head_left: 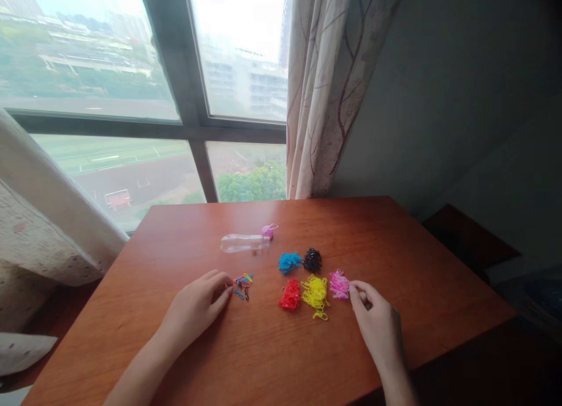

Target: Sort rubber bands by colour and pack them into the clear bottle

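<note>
Small rubber bands lie sorted by colour on a brown wooden table (421, 260): a blue pile (290, 261), a black pile (312, 260), a red pile (290, 295), a yellow pile (315, 293) and a pink pile (339, 284). A small mixed cluster of bands (243, 283) lies to their left. My left hand (197, 306) rests on the table, its curled fingertips touching that mixed cluster. My right hand (375, 321) lies at the right, its fingertips pinched at the edge of the pink pile.
A clear plastic bottle (244, 242) lies on its side behind the piles, with a pink cap (267, 231) at its right end. A window and a patterned curtain (329, 90) stand behind the table. A cushion (39, 230) lies at the left.
</note>
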Demonstrator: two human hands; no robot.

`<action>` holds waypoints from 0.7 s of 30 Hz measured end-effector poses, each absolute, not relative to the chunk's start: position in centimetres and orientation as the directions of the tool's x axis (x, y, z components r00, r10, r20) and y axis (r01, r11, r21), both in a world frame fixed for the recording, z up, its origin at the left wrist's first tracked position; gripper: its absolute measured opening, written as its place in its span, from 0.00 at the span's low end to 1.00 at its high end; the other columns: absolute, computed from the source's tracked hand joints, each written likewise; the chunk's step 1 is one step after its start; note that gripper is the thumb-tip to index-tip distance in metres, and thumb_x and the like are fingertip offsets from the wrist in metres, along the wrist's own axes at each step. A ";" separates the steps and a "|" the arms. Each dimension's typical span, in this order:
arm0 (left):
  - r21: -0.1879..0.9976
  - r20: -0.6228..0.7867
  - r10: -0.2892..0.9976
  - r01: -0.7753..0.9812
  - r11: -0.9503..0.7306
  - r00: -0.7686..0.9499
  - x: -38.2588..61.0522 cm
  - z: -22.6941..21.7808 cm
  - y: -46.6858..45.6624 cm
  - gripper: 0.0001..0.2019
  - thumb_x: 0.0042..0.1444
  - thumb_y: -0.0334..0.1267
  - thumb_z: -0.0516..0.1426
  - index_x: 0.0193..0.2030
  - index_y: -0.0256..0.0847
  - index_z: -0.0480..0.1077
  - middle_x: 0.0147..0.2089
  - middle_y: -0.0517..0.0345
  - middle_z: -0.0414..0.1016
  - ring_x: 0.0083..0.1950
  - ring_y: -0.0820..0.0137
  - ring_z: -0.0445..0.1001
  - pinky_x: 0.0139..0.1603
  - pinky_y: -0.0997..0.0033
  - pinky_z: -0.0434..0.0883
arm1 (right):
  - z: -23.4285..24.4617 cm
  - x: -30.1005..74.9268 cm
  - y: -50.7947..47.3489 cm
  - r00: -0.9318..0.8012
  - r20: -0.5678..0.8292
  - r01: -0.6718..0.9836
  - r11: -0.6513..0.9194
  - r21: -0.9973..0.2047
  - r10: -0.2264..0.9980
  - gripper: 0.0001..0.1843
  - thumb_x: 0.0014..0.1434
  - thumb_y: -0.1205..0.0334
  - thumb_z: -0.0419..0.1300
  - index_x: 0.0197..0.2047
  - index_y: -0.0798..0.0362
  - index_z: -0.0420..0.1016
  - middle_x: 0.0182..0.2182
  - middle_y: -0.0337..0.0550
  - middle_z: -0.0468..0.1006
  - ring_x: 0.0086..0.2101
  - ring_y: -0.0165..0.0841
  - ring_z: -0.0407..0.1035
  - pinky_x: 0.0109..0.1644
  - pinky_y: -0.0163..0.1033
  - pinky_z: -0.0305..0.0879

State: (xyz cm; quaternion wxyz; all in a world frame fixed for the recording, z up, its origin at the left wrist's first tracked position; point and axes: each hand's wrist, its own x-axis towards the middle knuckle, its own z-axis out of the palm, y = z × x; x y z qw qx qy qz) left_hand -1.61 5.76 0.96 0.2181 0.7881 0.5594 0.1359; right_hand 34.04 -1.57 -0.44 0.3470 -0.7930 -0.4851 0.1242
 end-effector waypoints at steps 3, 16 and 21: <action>0.488 -0.032 0.950 0.835 -0.255 0.309 -1.5 0.9 5.7 0.11 0.63 0.44 0.49 0.38 0.45 0.70 0.38 0.59 0.76 0.38 0.66 0.74 0.37 0.71 0.65 | 0.6 30.6 -1.6 0.378 0.196 0.666 -0.119 -0.736 0.905 0.17 0.61 0.51 0.54 0.39 0.51 0.80 0.29 0.43 0.81 0.29 0.36 0.75 0.34 0.35 0.67; 0.416 0.007 0.975 0.886 -0.206 0.223 0.5 1.3 5.4 0.15 0.62 0.51 0.51 0.34 0.45 0.70 0.36 0.60 0.75 0.34 0.68 0.74 0.32 0.72 0.61 | -1.3 19.0 -2.3 -0.077 0.215 0.711 0.205 -0.672 0.974 0.10 0.61 0.70 0.54 0.34 0.50 0.75 0.27 0.38 0.79 0.28 0.31 0.73 0.32 0.33 0.57; 0.404 -0.005 0.972 0.889 -0.214 0.236 0.7 1.3 5.3 0.10 0.62 0.44 0.50 0.36 0.46 0.69 0.38 0.59 0.75 0.37 0.67 0.75 0.34 0.72 0.63 | -1.7 18.6 -2.6 -0.079 0.230 0.732 0.213 -0.647 0.970 0.10 0.61 0.71 0.53 0.34 0.50 0.74 0.27 0.38 0.78 0.28 0.32 0.72 0.32 0.34 0.56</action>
